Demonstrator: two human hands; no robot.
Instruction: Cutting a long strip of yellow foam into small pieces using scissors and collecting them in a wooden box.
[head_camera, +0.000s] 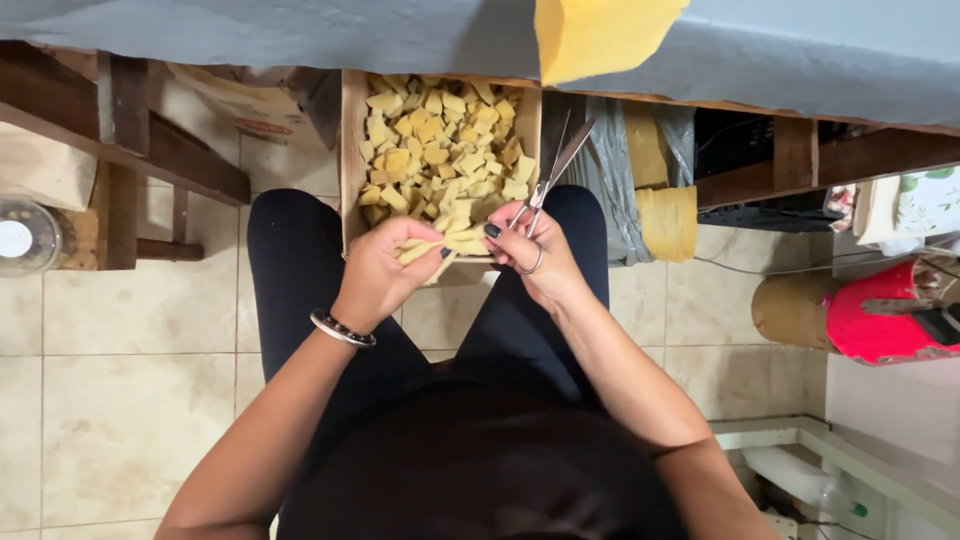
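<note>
Foam strip (432, 247): pale yellow, pinched in her left hand (385, 272) over her lap, at the box's near edge.
Right hand (530, 262): fingers through the scissors (552, 176), blades parted, tips pointing away.
Cardboard box (352, 150): resting on her knees, heaped with cut yellow foam pieces (440, 140).
Beyond: grey tabletop (300, 30); yellow foam sheet (600, 35) hanging over it.

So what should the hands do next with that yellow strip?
Probably snip it. The left hand holds the foam strip over the box of cut pieces, and the right hand has the scissors open just beside it.
</note>
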